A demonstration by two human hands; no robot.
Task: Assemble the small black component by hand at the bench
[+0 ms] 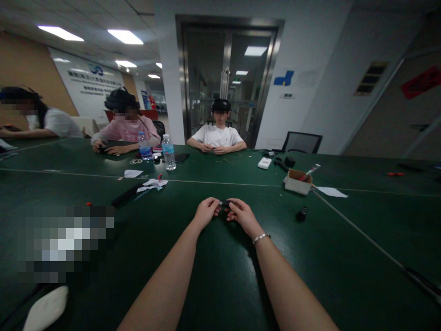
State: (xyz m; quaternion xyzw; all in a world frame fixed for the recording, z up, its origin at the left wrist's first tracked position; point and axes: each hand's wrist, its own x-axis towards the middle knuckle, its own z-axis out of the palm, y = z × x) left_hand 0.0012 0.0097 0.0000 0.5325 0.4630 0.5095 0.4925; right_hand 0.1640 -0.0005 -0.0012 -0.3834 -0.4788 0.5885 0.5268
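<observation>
Both my hands meet over the middle of the green table [220,276]. A small black piece with a silvery end [224,203] is pinched between them; it is too small to tell its exact kind. My left hand [207,211] has its fingertips closed at the silvery end. At the black end, my right hand [243,215] grips with thumb and fingers, a silver bracelet [261,238] round the wrist. Out to the right of my hands lies a small black object with a metal end [302,214].
A small open cardboard box [298,183] holds a thin tool. Water bottles [168,154] and a dark phone [182,157] stand or lie at the back left. Nearer are crumpled paper [153,185] and a white object [47,309]. Several people wearing headsets sit around, one person [217,138] opposite.
</observation>
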